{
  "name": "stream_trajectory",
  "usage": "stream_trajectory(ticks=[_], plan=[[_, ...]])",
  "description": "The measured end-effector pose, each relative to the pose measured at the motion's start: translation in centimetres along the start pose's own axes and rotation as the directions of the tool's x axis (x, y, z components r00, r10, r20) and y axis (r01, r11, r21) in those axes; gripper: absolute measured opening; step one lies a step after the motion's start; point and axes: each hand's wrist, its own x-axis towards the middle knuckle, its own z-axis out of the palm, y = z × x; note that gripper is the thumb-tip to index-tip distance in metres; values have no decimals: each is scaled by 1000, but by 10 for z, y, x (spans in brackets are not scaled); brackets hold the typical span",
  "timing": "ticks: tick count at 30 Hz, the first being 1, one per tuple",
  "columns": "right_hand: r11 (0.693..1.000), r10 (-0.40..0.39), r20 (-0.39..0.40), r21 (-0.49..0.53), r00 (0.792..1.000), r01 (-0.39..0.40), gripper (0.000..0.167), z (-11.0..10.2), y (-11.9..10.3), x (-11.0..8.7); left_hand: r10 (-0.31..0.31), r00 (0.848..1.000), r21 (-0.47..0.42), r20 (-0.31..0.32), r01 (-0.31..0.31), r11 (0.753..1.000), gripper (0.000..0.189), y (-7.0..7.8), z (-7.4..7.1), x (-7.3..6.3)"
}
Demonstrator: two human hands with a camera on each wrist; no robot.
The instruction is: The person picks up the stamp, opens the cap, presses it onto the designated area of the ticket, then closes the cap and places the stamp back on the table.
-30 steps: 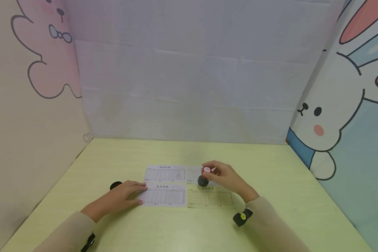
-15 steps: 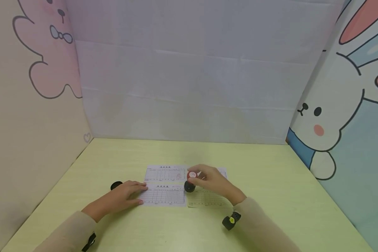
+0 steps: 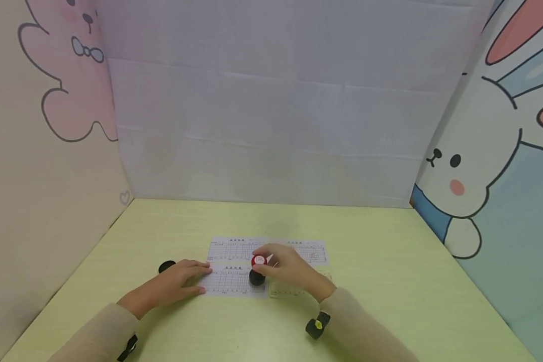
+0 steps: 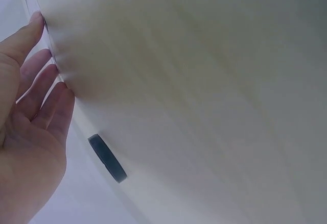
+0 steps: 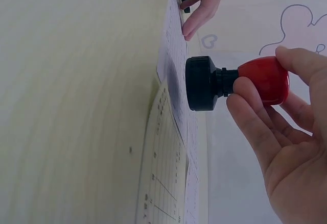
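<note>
Above the near white slip (image 3: 231,283), the right grip (image 3: 290,269) pinches the red-handled stamp (image 5: 225,81), seemingly just clear; tilting could smear ink, or the slip skid should the straight-fingered left grip (image 3: 177,282) lift.

A: What's the stamp's knob (image 5: 265,78) made of?

B: Looks like plastic: red, smooth, glossy. Its black base (image 5: 200,83) is also plastic-looking, but duller.

A: And the forms?

B: Thin, matt paper, both the white form (image 3: 228,282) at left and the yellow form (image 5: 162,170) at right.

A: The tabletop (image 3: 231,332)?

B: Smooth, with a soft sheen on the near side.

A: That far backdrop (image 3: 271,125)?

B: A matt, creased sheet; cloth or paper, I can't tell. The right sleeve (image 3: 366,327) is matt cloth.
</note>
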Motion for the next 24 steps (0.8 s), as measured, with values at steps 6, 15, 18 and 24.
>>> stream_trajectory(ticks=[6,15,18,24], plan=[[999,-29,9,-38,1000,30,36,11,0,1,8,1000,-4,-7,-8,1000,51,-1,2,0],[999,-43,10,-34,999,43,36,17,-1,0,17,1000,7,-13,-17,1000,51,-2,2,0],[999,-41,5,-32,999,41,36,17,0,0,24,1000,7,-20,-23,1000,51,-2,2,0],[998,-48,5,-30,999,48,36,18,-2,-1,10,1000,-13,-9,-10,1000,51,1,0,1]])
